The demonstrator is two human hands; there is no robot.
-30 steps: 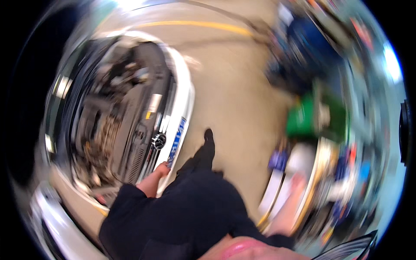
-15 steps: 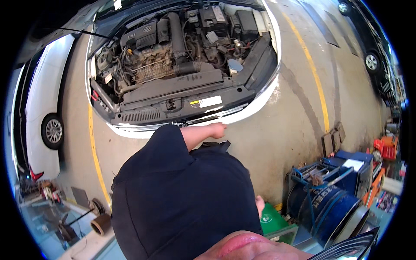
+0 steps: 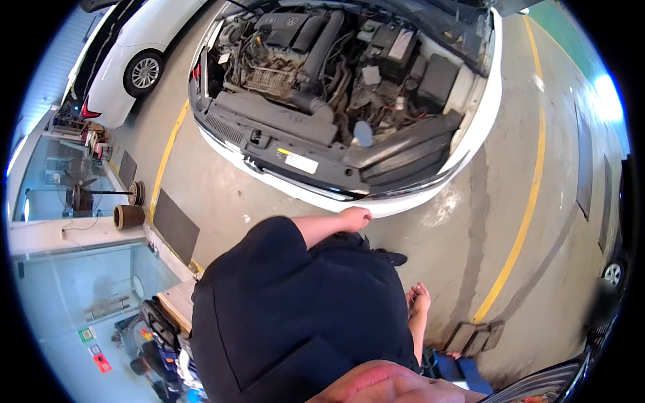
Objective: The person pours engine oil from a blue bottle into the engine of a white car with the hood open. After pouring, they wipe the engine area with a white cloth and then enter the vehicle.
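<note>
My left hand (image 3: 355, 219) is held in front of my dark shirt (image 3: 302, 295), its fingers curled in, and nothing shows in it. It looks close to the front bumper (image 3: 316, 199) of a white car, but I cannot tell that they touch. At my right side hangs my right hand (image 3: 418, 297), fingers loosely bent and apart, with nothing visible in it. Ahead, the car's engine bay (image 3: 329, 94) lies uncovered. A black engine cover (image 3: 289, 28), a battery (image 3: 396, 43) and a pale blue round cap (image 3: 363, 133) show inside.
Another white car (image 3: 121, 60) stands at the left, near a fan (image 3: 82, 195) and a brown pot (image 3: 127, 217). Yellow lines (image 3: 531, 201) cross the floor. Several dark blocks (image 3: 474, 338) lie at the right. A glass partition (image 3: 74, 282) runs along the lower left.
My view has swung, so the car sits farther right and more of the glass partition shows. The blue drum has mostly left view. My right hand has come forward, showing its fingers.
</note>
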